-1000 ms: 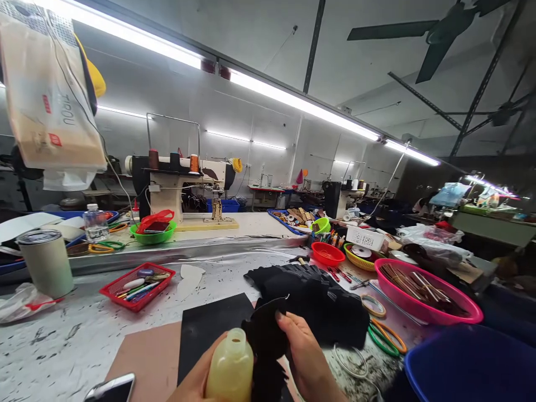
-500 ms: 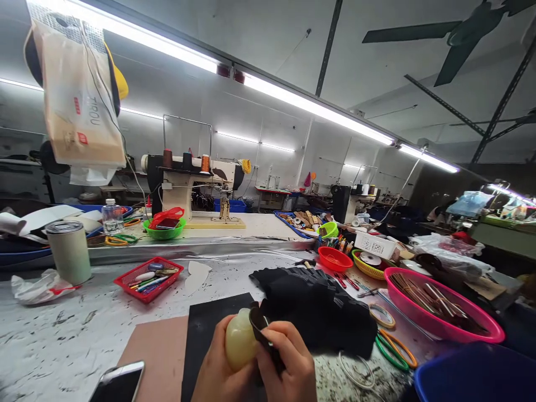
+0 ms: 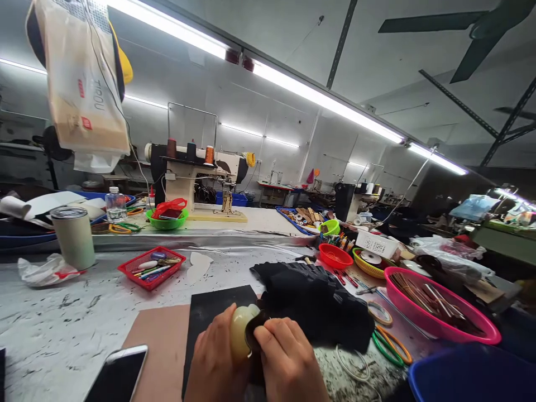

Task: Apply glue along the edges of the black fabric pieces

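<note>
My left hand (image 3: 213, 354) is wrapped round a rounded, pale yellow-green, glossy object (image 3: 240, 332) at the bottom centre. Beside it, my right hand (image 3: 288, 354) pinches a dark brown strip (image 3: 252, 330) that curves against the pale object's right side. Both hands are above a black sheet (image 3: 218, 304), whose left edge borders a pinkish-brown sheet (image 3: 161, 340). A pile of black cloth pieces (image 3: 314, 301) lies just beyond my right hand. The lower part of the strip is hidden by my fingers.
A phone (image 3: 117, 374) lies at the lower left, with a red basket (image 3: 178, 261) of pens and a tumbler (image 3: 73, 237) farther back. A pink basin (image 3: 494, 335), blue bin (image 3: 473, 374) and tape roll (image 3: 380, 314) are on the right. Behind stands a sewing machine (image 3: 182, 187).
Both hands have turned, showing more of their backs. The brown strip now sits lower and more across the pale object's right side. The whole view has shifted slightly.
</note>
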The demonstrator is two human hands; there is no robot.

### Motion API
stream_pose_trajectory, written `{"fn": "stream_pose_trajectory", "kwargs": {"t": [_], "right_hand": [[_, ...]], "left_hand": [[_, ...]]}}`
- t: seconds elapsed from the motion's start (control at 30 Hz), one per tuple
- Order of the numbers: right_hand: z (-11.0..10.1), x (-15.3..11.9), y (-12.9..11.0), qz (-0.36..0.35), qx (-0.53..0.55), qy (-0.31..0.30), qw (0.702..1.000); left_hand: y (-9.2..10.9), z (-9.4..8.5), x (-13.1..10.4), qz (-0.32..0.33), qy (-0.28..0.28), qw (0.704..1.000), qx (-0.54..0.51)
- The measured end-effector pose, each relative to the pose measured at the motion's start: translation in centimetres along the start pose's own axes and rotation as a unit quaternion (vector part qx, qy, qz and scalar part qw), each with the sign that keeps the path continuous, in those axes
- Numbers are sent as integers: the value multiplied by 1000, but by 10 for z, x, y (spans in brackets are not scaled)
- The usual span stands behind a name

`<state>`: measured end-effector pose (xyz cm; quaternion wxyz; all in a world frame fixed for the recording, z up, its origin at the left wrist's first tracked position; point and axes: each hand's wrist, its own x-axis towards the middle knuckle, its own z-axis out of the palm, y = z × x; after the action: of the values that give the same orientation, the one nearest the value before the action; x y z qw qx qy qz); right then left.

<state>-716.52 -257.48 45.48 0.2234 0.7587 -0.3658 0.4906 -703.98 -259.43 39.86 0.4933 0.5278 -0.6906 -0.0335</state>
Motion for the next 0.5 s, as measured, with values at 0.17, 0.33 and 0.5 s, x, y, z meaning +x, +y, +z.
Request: {"fn": "stream_pose_trajectory", "kwargs": {"t": [0.17,0.33,0.5], "right_hand": [[-8,1,5,174,213,-115,955],[-9,0,11,442,534,-127,710],[-10,-1,6,391,465,-121,785]], "left_hand": [[7,-7,2,-52,-17,997,-57],[22,-21,8,-174,-113,946,-249],[25,-26,12,-190,-129,938,-260]]}}
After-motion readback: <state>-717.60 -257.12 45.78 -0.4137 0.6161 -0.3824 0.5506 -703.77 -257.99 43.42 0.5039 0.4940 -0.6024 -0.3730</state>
